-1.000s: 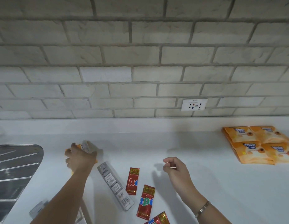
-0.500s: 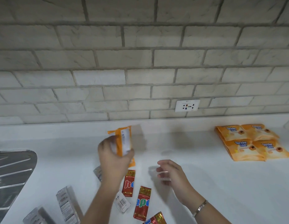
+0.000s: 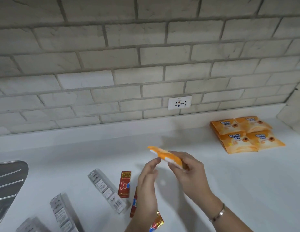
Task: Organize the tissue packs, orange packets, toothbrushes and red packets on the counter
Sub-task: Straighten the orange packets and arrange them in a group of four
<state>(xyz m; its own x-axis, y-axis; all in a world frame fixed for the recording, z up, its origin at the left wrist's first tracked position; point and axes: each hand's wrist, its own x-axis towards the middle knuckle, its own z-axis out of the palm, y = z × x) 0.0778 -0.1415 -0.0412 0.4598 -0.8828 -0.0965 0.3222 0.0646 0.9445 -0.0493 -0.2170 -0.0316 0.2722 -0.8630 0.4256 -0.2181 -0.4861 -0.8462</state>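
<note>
- The right grip [image 3: 189,173] grasps one orange packet [image 3: 164,155] by its near end, thumb on top and fingers curled beneath, and holds it tilted above the middle of the white desk [image 3: 229,190].
- The left grip [image 3: 146,186] is released, fingers nearly straight. Its fingertips [image 3: 156,160] reach up to the packet's underside; I cannot tell whether they touch it.
- Four orange packs [image 3: 246,134] lie flat in a two-by-two block near the wall, at 2 o'clock from the hands and well apart from them.
- Three grey toothbrush boxes lie at 8 o'clock: one [image 3: 106,190] just beside the red packets, a second [image 3: 62,213] farther left, and a third [image 3: 28,226] cut off by the bottom edge.
- One red packet [image 3: 124,184] lies at 9 o'clock of the left grip, another [image 3: 134,203] is partly hidden behind that wrist, and a red-gold one [image 3: 156,222] peeks out at 6 o'clock.
- A metal drainboard [image 3: 8,181] sits at the far left, and a socket [image 3: 179,102] is on the brick wall at 12 o'clock.
- A bracelet [image 3: 218,213] circles the right wrist.
</note>
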